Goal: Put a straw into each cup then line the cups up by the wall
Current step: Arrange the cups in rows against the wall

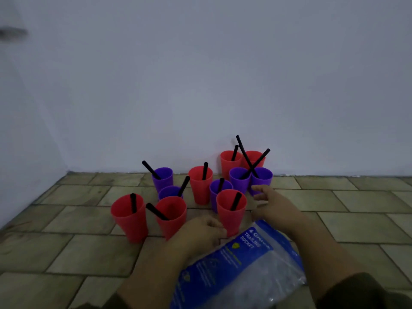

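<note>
Right grip [275,205] spread near purple cup [263,178], left grip [200,233] unclear against red cup [230,218], blue bag [234,270] between forearms.

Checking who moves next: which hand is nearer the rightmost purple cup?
Right. The right hand has fingertips by the rightmost purple cup; the left hand is farther off, by the base of the front-right red cup.

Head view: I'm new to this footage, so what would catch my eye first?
A huddle of red and purple cups holding black straws stands on the tiled floor near the wall. A blue-printed plastic bag lies nearest the camera, and the right hand hovers open by the cups.
</note>
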